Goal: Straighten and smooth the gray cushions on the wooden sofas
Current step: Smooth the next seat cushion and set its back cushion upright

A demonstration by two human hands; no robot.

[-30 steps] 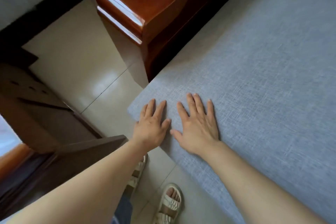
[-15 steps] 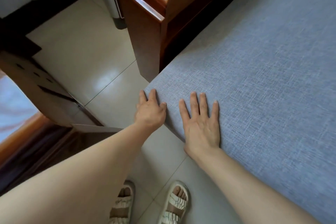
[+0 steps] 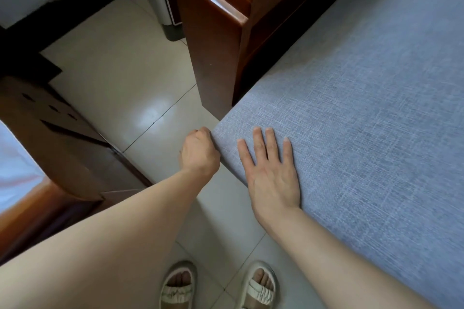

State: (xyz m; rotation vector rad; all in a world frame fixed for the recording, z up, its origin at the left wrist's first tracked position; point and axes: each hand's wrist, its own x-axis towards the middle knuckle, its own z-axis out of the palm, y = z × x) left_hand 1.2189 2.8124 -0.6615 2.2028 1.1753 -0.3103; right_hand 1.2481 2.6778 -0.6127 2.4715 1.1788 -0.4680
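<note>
The left hand [image 3: 199,152] is curled against the near corner of the gray cushion [image 3: 364,113], its fingers wrapped over the corner's edge and gripping it. Just beside it on the cushion's top, the right hand [image 3: 272,173] lies flat, fingers straight and slightly spread, pressing the fabric. The cushion's far side meets the wooden sofa armrest [image 3: 221,32]. Below the cushion's near edge, two sandalled feet [image 3: 218,286] stand on the tiled floor [image 3: 120,78].
</note>
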